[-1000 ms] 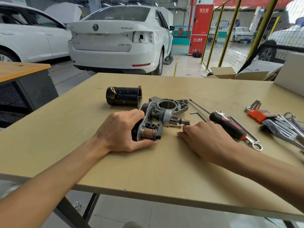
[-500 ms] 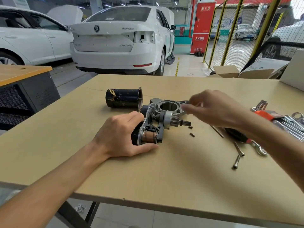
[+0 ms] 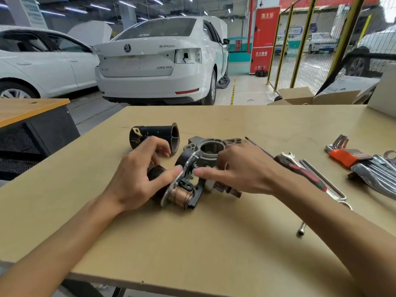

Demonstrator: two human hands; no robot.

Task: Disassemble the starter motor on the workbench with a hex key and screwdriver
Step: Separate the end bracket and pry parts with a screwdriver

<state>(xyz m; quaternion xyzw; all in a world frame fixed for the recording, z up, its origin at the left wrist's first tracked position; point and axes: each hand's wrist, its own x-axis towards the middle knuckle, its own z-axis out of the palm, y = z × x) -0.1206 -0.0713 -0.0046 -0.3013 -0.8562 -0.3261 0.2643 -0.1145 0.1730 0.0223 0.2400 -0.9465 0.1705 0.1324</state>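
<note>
The partly stripped starter motor (image 3: 184, 189) lies in the middle of the workbench (image 3: 214, 243), its copper commutator facing me. My left hand (image 3: 139, 179) grips its black body from the left, thumb against the metal end plate. From the right, my right hand (image 3: 242, 170) holds the motor's shaft end, thumb pointing at the brush plate. The grey nose housing (image 3: 211, 145) sits just behind the hands. A black cylindrical motor casing (image 3: 154, 136) lies on its side behind my left hand. The red-and-black screwdriver (image 3: 300, 170) lies to the right, under my right forearm.
A hex key set in an orange holder (image 3: 345, 155) and several spanners (image 3: 377, 174) lie at the right edge. A long bolt (image 3: 302, 229) rests near my right forearm. Cardboard boxes (image 3: 300, 96) stand at the bench's far right. White cars (image 3: 158, 58) are parked beyond.
My right hand came back down from above the nose housing onto the motor's shaft end. My left hand shifted its grip, thumb now on the end plate; the motor has turned slightly.
</note>
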